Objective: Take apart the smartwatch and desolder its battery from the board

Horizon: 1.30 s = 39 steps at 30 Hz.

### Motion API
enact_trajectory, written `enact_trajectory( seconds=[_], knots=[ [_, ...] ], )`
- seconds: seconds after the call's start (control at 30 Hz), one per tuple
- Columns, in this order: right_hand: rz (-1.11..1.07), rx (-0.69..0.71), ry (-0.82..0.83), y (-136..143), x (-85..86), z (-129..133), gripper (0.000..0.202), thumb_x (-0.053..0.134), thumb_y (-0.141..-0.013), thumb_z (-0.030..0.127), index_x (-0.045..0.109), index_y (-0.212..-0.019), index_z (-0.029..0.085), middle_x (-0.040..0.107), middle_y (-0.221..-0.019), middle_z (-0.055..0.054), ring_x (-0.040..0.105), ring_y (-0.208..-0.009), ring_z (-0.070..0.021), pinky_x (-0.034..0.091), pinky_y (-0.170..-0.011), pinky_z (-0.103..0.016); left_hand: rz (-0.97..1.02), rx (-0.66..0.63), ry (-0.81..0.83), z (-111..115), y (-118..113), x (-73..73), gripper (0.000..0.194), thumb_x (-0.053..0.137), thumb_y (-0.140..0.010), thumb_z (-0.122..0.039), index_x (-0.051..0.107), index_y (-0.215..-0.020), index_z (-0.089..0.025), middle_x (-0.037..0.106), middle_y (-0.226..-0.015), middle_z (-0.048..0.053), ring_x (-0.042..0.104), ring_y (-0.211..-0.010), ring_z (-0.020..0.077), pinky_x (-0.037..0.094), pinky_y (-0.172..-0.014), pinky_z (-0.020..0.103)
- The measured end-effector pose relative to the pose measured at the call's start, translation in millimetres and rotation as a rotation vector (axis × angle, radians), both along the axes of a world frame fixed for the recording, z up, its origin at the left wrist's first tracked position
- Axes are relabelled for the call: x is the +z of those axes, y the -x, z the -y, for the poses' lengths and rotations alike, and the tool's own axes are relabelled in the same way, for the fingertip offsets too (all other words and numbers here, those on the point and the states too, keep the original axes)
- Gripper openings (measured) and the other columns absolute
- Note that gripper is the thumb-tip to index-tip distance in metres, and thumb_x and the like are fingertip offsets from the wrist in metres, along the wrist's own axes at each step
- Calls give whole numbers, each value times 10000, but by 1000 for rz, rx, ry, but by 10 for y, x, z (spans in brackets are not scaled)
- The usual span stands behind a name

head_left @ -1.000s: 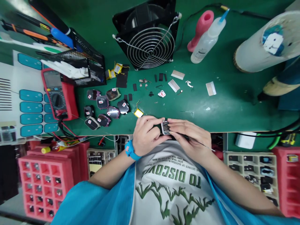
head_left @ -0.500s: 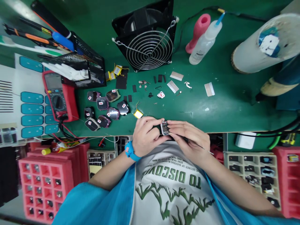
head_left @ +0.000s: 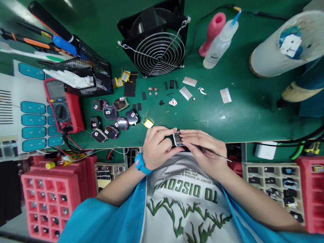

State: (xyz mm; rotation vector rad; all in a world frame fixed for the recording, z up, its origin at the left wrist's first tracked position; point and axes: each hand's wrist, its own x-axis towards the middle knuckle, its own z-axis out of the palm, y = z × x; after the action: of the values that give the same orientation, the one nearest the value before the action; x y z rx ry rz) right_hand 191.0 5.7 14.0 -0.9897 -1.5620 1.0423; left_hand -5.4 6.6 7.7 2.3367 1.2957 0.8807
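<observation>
Left hand (head_left: 157, 145) and right hand (head_left: 209, 148), fingers bent, grasp a small electronic module (head_left: 177, 139) between them at the near edge of the green bench (head_left: 243, 123); the right also holds a thin tool (head_left: 220, 156). Yellow battery (head_left: 148, 123) just beside the left hand, watch-shaped units (head_left: 132, 116) farther left, fan (head_left: 159, 58) beyond.

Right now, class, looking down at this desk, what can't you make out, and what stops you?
All in the head view:
Inner end of the thin tool: hidden by the right hand.
Underside of the small device: turned away from the camera.
Small print on the clear bottle: too small to read.
Outer end of the white tube: cut off by the right edge.
</observation>
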Motion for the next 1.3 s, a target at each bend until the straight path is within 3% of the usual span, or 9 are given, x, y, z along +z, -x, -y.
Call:
enact_trajectory(
  seconds=[0.23, 0.47, 0.73, 1.3],
  knots=[
    [72, 33, -93, -44, -33, 19, 306, 683, -910, 52, 758, -1147, 230, 798, -1115, -78, 754, -1102, -250, 638, -958, -438, 6, -7, -6, -10, -2, 6, 501, 786, -898, -373, 447, -580, -183, 765, -1118, 67, 634, -1016, 232, 504, -834, 399],
    [74, -5, -77, 10, -4, 20, 225, 667, -917, 44, 770, -1064, 179, 805, -1062, -101, 763, -1075, -241, 640, -946, -395, 7, -3, -14, -4, 3, 9, 497, 787, -895, -382, 454, -586, -182, 761, -1106, 72, 630, -1009, 230, 508, -851, 399],
    [74, 132, -125, -80, -87, 40, 313, 649, -923, 27, 711, -1203, 154, 763, -1187, -130, 689, -1226, -253, 599, -1033, -445, -2, -9, -14, -12, 8, 12, 496, 775, -906, -361, 455, -572, -182, 761, -1098, 80, 633, -1003, 233, 513, -844, 398],
    [92, 110, -140, -55, -106, 20, 317, 627, -942, 39, 701, -1219, 174, 770, -1170, -114, 698, -1213, -244, 602, -1033, -432, 10, -19, -8, -7, 7, 17, 490, 783, -900, -359, 430, -612, -179, 744, -1107, 81, 627, -1006, 236, 507, -838, 411]
  ],
)
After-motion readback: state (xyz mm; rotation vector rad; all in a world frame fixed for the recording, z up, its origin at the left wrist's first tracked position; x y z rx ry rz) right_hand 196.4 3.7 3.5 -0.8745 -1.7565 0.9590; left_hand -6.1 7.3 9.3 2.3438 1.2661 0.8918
